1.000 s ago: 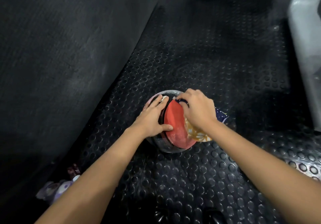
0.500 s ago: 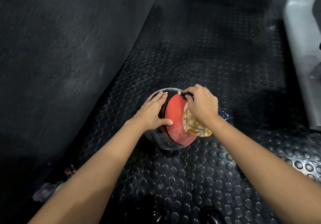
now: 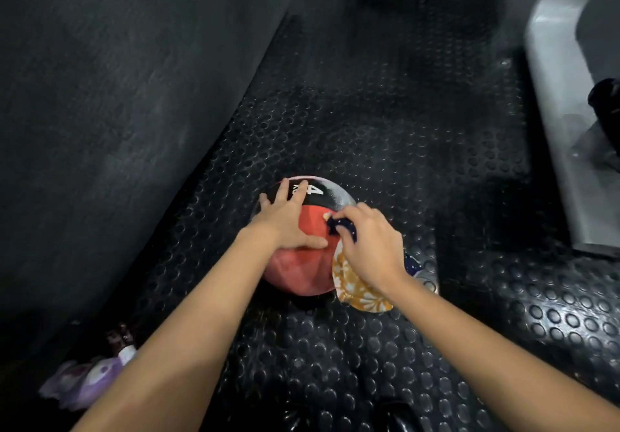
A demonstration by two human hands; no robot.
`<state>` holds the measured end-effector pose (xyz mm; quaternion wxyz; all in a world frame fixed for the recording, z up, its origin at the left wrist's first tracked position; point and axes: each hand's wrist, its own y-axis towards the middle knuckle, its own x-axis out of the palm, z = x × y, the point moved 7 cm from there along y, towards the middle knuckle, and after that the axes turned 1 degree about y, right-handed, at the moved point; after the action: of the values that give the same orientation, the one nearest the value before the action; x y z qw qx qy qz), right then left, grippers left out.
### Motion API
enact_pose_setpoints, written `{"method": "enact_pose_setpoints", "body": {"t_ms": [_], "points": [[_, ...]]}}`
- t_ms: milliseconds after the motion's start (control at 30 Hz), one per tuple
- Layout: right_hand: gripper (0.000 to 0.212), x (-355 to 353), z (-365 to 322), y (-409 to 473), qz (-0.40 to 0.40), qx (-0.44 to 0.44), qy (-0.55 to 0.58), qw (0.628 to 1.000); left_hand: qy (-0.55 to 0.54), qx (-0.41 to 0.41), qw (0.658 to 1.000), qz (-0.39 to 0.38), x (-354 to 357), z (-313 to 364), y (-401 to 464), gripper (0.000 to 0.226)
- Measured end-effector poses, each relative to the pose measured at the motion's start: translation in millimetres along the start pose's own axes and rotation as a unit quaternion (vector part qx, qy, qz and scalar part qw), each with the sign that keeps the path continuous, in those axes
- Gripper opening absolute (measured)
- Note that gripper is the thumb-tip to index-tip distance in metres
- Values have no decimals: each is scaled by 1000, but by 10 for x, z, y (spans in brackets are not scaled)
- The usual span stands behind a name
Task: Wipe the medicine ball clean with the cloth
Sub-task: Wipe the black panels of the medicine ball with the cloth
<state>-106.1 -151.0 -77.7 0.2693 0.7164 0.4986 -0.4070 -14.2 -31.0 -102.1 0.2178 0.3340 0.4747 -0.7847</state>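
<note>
Medicine ball (image 3: pixel 298 270), one only, sits on the black studded rubber floor (image 3: pixel 385 136) near the middle of the head view, its near side red and its far top black with a white "4" printed on it. Over its top left lies the left hand (image 3: pixel 285 218), fingers straight and spread flat on the ball with the fingertips reaching the black band and the thumb stretched across the red panel. Just to the right, the right hand (image 3: pixel 369 247) has its fingers curled round a bunched cloth (image 3: pixel 359 289), pressed against the upper right of the ball. One cloth shows: a dark blue part pokes out by the knuckles, and an orange flowered part hangs below the wrist. A purple object (image 3: pixel 87 378), blurred, lies at the lower left by the dark wall (image 3: pixel 117 96).
</note>
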Motion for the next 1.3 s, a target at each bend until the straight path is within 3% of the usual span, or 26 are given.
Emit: {"method": "enact_pose_setpoints", "body": {"t_ms": [133,300,467,633,800,967,1167,1300], "points": [[22,22,37,165,47,12,14,999,-18,19,1000,6,8,-48,-138,121],[21,51,79,480,36,73,28,996,-11,28,999,18,16,-28,-187,119],[22,35,-86,194,21,-34,8,999,-7,27,999,23,17,-28,-189,121],[22,21,179,535,12,67,-2,998,8,42,999,28,89,30,-285,119],[23,20,-72,153,15,-35,-3,999,3,43,999,29,106,-9,-317,118],[23,20,141,572,-7,68,-7,998,11,45,998,33,153,2,-361,118],[26,26,-187,242,-4,-60,-40,997,13,41,999,32,142,-17,-372,117],[25,3,121,605,-18,58,-28,998,29,46,998,31,201,41,-397,117]]}}
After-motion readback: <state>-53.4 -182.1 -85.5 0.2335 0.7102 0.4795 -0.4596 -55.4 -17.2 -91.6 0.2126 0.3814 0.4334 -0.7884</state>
